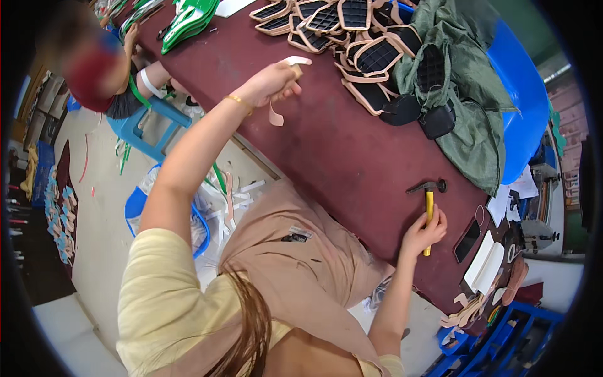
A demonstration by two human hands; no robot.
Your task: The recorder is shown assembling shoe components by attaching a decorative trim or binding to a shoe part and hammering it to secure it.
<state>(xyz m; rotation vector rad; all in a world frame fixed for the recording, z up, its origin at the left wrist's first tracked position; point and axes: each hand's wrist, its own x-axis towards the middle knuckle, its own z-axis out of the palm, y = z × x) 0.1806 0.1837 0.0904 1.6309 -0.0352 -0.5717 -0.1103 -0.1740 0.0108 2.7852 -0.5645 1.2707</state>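
Raised over the far left half of the dark red table, my left hand (271, 85) is closed on a tan leather-like strip (276, 117). One end of the strip hangs below the palm, and a pale piece (298, 61) shows at the fingertips; whether the two are joined I cannot tell. My right hand (424, 234) grips a hammer (429, 207) by its yellow handle, at the table's right part. The dark hammer head points away from me and seems just above or on the table surface.
A pile of black grid-patterned pieces with tan edging (377, 56) lies at the far side, beside green cloth (461, 135) and a blue tub (515, 94). At right are a phone (468, 240) and white card (483, 264). Another person sits far left on a blue stool (141, 135).
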